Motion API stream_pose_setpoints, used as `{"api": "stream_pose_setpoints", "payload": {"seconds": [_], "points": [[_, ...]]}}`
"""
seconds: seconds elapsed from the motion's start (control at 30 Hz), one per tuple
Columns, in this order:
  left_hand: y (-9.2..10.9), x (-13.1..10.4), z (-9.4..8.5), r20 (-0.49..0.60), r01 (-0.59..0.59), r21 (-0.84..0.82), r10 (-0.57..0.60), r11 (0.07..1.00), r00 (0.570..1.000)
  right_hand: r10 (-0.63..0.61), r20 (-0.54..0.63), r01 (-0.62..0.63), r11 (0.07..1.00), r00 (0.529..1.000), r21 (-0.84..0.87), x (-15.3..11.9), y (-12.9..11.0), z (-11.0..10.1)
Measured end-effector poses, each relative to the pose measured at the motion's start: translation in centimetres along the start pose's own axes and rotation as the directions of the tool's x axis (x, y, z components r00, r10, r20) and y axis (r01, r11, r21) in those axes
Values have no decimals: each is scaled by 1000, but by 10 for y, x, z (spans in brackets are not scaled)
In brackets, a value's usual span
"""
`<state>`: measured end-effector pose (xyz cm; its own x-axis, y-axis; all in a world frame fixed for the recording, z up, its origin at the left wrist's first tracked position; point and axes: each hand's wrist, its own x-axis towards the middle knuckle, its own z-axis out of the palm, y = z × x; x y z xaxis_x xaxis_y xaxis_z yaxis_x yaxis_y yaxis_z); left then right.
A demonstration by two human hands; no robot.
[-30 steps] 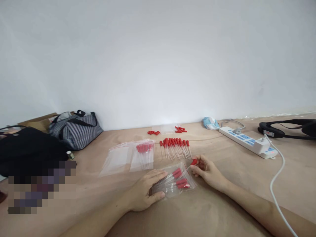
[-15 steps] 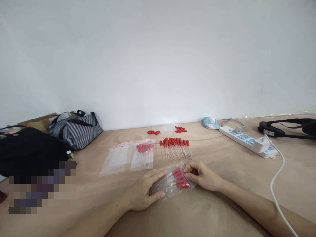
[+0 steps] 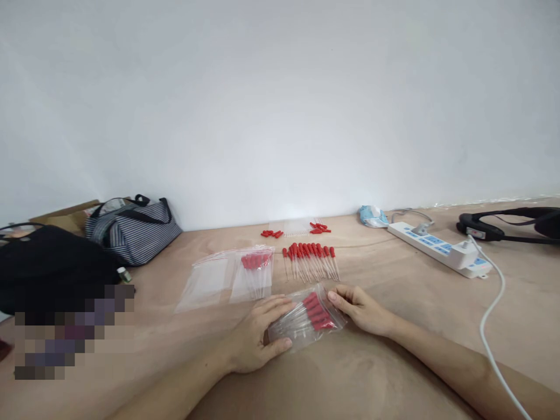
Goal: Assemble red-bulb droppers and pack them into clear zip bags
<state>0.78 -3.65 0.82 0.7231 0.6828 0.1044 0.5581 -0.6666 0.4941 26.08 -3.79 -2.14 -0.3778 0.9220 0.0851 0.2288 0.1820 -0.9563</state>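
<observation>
A clear plastic bag [image 3: 301, 319] holds several droppers with red bulbs, the bulbs pointing right. My left hand [image 3: 260, 335] grips the bag's left end, thumb at the near edge and fingers at the far edge. At the bag's right end, my right hand [image 3: 356, 309] pinches the corner between thumb and fingers. Beyond the hands lies a row of loose droppers [image 3: 310, 262]. To their left, another bag [image 3: 255, 274] contains red-bulbed droppers, beside flat clear bags [image 3: 205, 283].
Loose red bulbs [image 3: 321, 228] and glass tubes lie near the wall. A power strip [image 3: 437, 248] with a white cable, a blue-white wrapper [image 3: 371, 216] and a black headset [image 3: 503, 227] are at right. A striped bag [image 3: 135, 230] and black cloth [image 3: 52, 268] stand left.
My right thumb has shifted up and left along the bag's right end. The red bulbs in the bag have moved slightly left. My left hand has barely moved.
</observation>
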Motion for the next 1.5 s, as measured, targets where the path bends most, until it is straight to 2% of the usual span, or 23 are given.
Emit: {"api": "stream_pose_setpoints", "payload": {"seconds": [0.13,0.3,0.4,0.5,0.57,0.63,0.73,0.8,0.83,0.9,0.97,1.0,1.17,1.33,1.5], "points": [[6,8,-1,-129,-21,-37,16,999,992,24,-143,-48,985,989,-167,1,6,1],[9,31,3,-133,34,-51,-40,998,990,0,-130,-29,974,992,-226,4,10,5],[7,52,5,-72,139,-145,-151,980,986,-105,-59,89,970,993,-228,4,6,7],[7,70,5,50,276,-253,-273,927,961,-181,-7,176,965,983,-192,3,3,9],[9,76,5,139,325,-287,-297,901,945,-167,-44,158,975,985,-156,2,3,9],[12,75,5,178,314,-325,-268,892,947,-126,-112,110,985,986,-134,2,6,9],[11,61,0,78,248,-463,-239,851,968,-83,-187,56,988,979,-143,3,11,7],[2,49,-8,-24,221,-569,-284,792,959,-69,-214,36,987,974,-156,4,14,6],[-5,43,-13,-74,217,-617,-330,756,941,-62,-223,27,987,973,-159,4,14,5],[-24,37,-27,-164,219,-702,-453,678,876,-52,-232,12,986,971,-169,4,14,5],[-45,36,-42,-303,199,-748,-592,633,747,-44,-236,0,983,971,-183,4,13,6],[-56,39,-48,-340,200,-744,-619,638,708,-42,-239,-5,981,970,-192,4,12,6],[-96,56,-67,-466,272,-653,-658,707,592,-24,-247,-24,981,969,-193,4,15,6],[-116,51,-72,-555,466,-459,-654,756,514,-35,-245,-11,983,969,-182,5,21,4],[-124,13,-80,-605,657,-202,-620,727,500,-47,-234,-9,972,971,-234,3,15,4]]}}
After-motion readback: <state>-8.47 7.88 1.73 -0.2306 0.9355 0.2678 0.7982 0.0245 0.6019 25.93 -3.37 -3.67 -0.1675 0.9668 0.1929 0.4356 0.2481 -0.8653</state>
